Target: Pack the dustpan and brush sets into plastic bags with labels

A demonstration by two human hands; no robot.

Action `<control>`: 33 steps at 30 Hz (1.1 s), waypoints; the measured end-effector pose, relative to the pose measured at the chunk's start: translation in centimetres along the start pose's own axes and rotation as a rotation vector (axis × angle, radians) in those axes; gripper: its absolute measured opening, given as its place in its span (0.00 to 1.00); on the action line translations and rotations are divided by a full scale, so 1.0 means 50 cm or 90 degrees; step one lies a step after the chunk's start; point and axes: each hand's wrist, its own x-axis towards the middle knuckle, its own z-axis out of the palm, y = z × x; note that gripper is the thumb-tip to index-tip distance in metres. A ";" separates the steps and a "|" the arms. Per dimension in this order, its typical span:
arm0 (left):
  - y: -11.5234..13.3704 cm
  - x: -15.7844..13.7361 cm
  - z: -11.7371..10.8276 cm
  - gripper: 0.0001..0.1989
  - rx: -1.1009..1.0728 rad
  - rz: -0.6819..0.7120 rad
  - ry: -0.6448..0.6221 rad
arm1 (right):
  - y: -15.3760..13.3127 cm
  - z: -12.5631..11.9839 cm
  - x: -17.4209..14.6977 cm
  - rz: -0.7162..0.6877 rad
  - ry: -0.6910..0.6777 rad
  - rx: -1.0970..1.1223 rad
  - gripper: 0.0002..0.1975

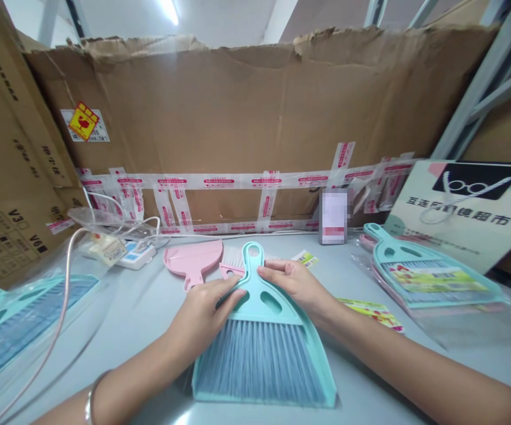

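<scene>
In the middle of the table, a turquoise hand brush (267, 360) with grey-blue bristles lies nested in a matching turquoise dustpan (326, 378), handles together and pointing away from me. My left hand (206, 307) grips the set's left side just below the handle, its thumb on the front. From the right, my right hand (297, 283) pinches it near the handle's base, thumb in front and fingers partly hidden behind. Behind the set lie a pink dustpan (193, 258) and a pink brush (231, 268), the brush partly covered by the turquoise handle.
Bagged turquoise brush-and-dustpan sets lie at left (29, 319) and right (432, 271). A printed card (373, 313) is by my right forearm. A phone (334, 217) leans on the large carton (246, 112) behind. A power strip (138, 254) and cable (67, 283) are at left, a paper bag (463, 218) at right.
</scene>
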 end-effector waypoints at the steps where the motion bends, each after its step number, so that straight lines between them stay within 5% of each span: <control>1: 0.000 0.000 0.001 0.16 0.006 0.003 -0.001 | 0.000 0.000 -0.001 -0.002 0.008 -0.013 0.24; 17: 0.005 0.001 0.006 0.16 0.017 -0.014 -0.004 | 0.000 -0.003 -0.006 0.003 0.038 -0.059 0.21; 23: 0.010 0.002 0.000 0.15 -0.039 -0.053 -0.009 | -0.005 0.002 -0.006 0.016 -0.014 -0.051 0.24; 26: 0.010 0.007 -0.011 0.15 -0.104 -0.125 -0.019 | -0.038 -0.044 -0.002 -0.006 -0.034 -0.123 0.24; 29: 0.005 0.016 -0.024 0.16 -0.171 -0.206 -0.016 | -0.079 -0.144 -0.010 -0.085 0.061 -0.342 0.21; 33: -0.005 0.025 -0.035 0.16 -0.195 -0.236 -0.011 | -0.091 -0.261 -0.037 0.050 0.060 -0.720 0.20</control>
